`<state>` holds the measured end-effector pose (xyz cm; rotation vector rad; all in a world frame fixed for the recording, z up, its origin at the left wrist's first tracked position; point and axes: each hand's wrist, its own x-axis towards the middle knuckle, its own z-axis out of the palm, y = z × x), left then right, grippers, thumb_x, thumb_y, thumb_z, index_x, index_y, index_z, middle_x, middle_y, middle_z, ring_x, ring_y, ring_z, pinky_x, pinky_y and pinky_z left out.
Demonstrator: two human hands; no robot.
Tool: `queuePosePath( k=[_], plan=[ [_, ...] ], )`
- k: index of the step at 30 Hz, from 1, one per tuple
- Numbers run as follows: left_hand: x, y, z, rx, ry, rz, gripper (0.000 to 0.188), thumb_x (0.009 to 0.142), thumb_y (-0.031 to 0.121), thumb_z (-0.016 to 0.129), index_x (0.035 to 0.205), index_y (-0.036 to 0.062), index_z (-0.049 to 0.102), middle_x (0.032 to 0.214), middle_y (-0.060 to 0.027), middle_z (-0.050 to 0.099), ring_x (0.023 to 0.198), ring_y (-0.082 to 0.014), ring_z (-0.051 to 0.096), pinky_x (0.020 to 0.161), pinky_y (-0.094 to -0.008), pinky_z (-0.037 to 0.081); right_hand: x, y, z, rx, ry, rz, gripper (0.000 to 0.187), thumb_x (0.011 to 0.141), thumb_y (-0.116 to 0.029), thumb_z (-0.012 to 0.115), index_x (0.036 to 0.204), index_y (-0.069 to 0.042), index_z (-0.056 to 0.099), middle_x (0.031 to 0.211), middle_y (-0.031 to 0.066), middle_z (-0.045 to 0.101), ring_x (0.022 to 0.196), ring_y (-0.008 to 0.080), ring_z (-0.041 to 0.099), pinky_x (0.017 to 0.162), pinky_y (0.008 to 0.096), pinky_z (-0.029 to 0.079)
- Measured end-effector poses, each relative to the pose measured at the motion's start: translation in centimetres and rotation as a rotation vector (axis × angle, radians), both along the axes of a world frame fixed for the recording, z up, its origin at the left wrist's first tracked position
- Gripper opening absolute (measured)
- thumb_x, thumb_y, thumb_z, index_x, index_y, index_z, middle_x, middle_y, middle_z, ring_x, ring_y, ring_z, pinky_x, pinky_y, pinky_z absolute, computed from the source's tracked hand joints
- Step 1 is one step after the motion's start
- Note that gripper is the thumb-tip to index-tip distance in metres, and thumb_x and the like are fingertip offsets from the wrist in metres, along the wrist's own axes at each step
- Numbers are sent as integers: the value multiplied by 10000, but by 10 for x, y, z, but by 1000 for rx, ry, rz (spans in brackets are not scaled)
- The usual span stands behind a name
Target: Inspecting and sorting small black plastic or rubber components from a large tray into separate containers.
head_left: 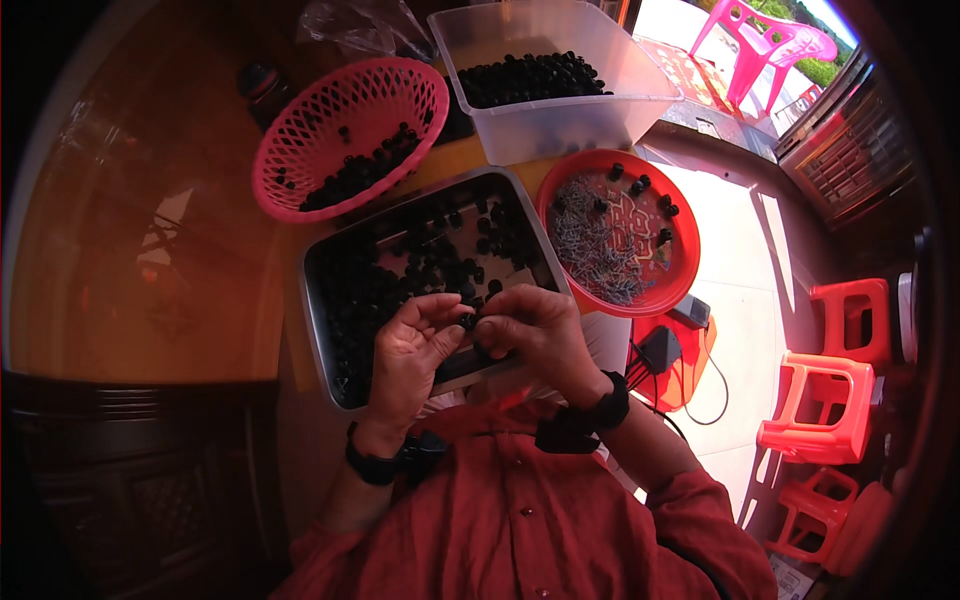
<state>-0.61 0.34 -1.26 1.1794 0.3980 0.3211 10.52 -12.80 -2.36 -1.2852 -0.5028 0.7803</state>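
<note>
Going by the head view, which is all my feed gives me: both bare hands are over the near end of the metal tray (537, 230), so I'll place everything from that. The left hand (408, 350) has thumb and fingertips clamped on a small black piece (467, 321), right above the tray's near part. The right hand (535, 328) is bunched up against the same piece, but I can't tell if it's gripping it or something thinner.

Writing: the red round tray (692, 225), just right of the metal one, has a pale character-like design on its floor, half buried under thin grey metal bits (600, 262). That's as much as I can make out from here.

Edges: it's tight, folks. The pink basket (300, 140) crowds the metal tray's far-left corner, and the clear bin (570, 135) sits just past its far edge. The tray's near rim runs right by my wrists. I see more room to the right, over the pale floor (745, 300) beyond the red tray, before the red stools (830, 412).
</note>
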Motion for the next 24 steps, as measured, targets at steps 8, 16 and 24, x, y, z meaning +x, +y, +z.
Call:
queuePosePath(
  k=[8, 16, 24],
  plan=[
    [2, -5, 1, 113, -18, 20, 199, 842, -57, 596, 1035, -12, 600, 1006, -71, 633, 901, -110, 617, 823, -237, 510, 7, -3, 1, 86, 198, 55, 113, 823, -57, 665, 910, 7, 633, 744, 42, 640, 632, 74, 589, 574, 204, 487],
    [3, -9, 1, 195, -45, 40, 233, 820, -91, 602, 1034, -4, 572, 1038, -81, 621, 902, -111, 612, 815, -235, 504, 7, -5, 6, 87, 245, 94, 115, 846, -71, 644, 932, 5, 630, 783, 28, 634, 694, 73, 593, 601, 207, 484],
    [5, -15, 3, 255, -63, 105, 383, 815, -111, 589, 1150, 13, 454, 1063, -107, 596, 917, -133, 604, 831, -244, 498, 7, -6, 9, 53, 393, 136, 116, 870, -77, 615, 961, -6, 606, 829, 23, 626, 726, 87, 604, 628, 210, 481]
  ],
)
